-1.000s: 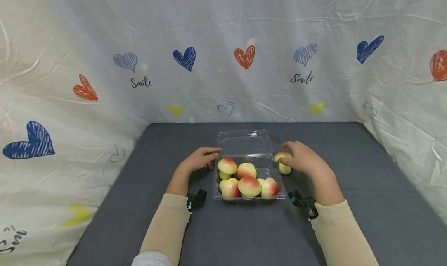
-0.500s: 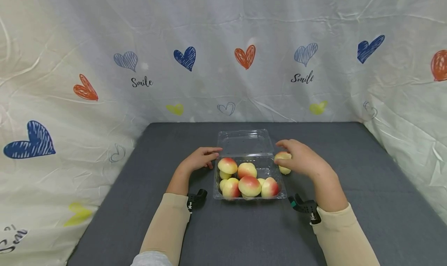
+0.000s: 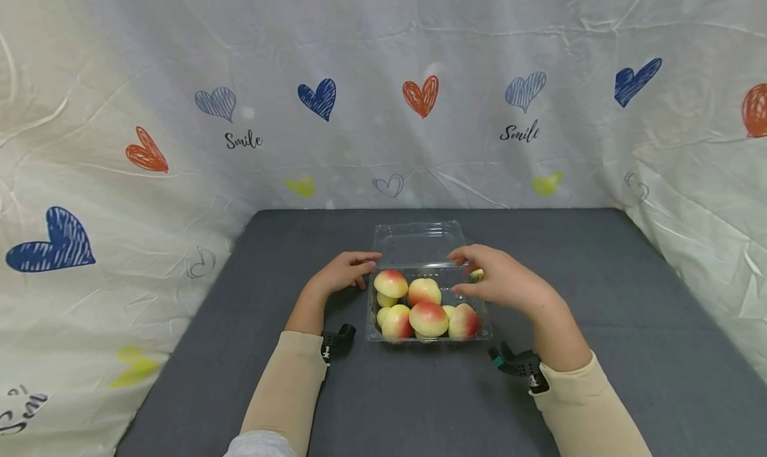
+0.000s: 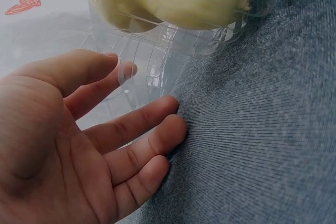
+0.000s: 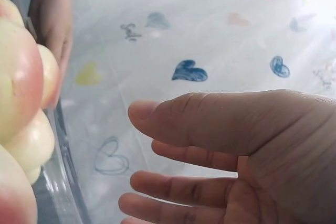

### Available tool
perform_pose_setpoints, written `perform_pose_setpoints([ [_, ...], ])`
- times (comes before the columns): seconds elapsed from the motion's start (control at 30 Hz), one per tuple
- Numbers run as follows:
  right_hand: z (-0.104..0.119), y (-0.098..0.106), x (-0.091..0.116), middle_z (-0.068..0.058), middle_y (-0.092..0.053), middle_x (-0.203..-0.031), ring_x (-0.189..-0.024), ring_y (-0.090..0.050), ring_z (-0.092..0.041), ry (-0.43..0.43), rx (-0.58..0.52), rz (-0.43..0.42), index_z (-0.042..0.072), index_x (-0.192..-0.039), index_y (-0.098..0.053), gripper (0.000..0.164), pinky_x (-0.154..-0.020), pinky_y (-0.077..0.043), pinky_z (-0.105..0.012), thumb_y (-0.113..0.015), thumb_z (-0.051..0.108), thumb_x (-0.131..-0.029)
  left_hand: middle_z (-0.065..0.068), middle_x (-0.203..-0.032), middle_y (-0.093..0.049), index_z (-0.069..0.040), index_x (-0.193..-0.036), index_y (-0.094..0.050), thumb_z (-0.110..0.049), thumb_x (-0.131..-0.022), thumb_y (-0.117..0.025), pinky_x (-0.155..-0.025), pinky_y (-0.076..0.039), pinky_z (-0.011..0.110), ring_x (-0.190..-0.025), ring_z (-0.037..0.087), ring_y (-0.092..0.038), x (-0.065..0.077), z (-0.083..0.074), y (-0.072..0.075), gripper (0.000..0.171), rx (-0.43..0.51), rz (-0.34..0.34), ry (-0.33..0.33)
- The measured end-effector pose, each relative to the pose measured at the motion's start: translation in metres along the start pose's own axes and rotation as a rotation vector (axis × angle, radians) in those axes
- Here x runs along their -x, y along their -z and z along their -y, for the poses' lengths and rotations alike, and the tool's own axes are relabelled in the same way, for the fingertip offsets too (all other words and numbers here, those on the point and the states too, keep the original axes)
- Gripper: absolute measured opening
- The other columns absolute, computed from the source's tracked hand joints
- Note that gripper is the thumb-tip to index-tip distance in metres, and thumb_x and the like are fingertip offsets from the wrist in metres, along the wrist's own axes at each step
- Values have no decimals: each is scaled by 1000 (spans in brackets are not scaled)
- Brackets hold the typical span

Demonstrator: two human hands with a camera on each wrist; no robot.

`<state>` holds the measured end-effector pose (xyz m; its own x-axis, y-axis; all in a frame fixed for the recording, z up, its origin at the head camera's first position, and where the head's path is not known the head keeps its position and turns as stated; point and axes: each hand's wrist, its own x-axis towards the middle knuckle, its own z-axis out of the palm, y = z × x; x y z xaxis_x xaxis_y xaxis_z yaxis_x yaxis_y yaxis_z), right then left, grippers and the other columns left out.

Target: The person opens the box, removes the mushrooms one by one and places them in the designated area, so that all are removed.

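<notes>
A clear plastic clamshell box (image 3: 373, 338) holds several yellow-and-red peaches (image 3: 428, 318), some stacked on others. Its lid (image 3: 413, 240) lies folded back behind it. My left hand (image 3: 340, 274) is at the box's left side, fingers loosely extended; in the left wrist view its fingertips rest on the grey cloth beside the plastic. Over the box's right part hovers my right hand (image 3: 509, 278), thumb and fingers apart. The right wrist view shows that right hand (image 5: 231, 156) with nothing between its fingers. Another peach (image 3: 478, 274) is mostly hidden behind those fingers.
Dark grey cloth (image 3: 287, 244) covers the table. A white curtain (image 3: 359, 44) printed with hearts hangs behind and along both sides. Black wrist mounts (image 3: 338, 340) stick out inward from both cuffs.
My right hand has moved left, from around the peach beside the box to over the box's right part, now covering most of that peach. The left hand has stayed in place.
</notes>
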<state>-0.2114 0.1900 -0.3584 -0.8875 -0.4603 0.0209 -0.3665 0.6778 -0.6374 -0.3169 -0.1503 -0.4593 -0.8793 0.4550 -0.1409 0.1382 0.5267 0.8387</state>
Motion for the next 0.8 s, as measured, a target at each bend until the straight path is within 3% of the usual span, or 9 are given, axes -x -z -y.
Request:
perform_pose_setpoints([
  [0.2, 10, -13, -2, -8, -63, -129, -115, -62, -32, 54, 30, 68, 4, -132, -63, 47, -93, -52, -47, -80, 18, -90, 12, -135, -63, -19, -150, -56, -31, -108, -56, -79, -52, 39, -81, 24, -68, 1, -1, 1, 44, 1, 3, -5],
  [0.43, 18, -24, -5, -14, -61, -134, -117, -61, -37, 50, 11, 152, 0, -135, -62, 49, -95, -51, -49, -79, 17, -91, 13, -137, -62, -16, -151, -56, -31, -109, -55, -78, -52, 38, -81, 24, -67, 1, -3, 1, 45, 10, 5, -8],
  [0.8, 23, -41, -11, -10, -66, -124, -110, -64, -29, 107, 113, 159, 2, -128, -66, 43, -91, -51, -45, -79, 22, -92, 14, -138, -61, -18, -150, -56, -31, -109, -55, -77, -52, 38, -80, 24, -67, 2, -2, 1, 44, 14, 5, -8],
])
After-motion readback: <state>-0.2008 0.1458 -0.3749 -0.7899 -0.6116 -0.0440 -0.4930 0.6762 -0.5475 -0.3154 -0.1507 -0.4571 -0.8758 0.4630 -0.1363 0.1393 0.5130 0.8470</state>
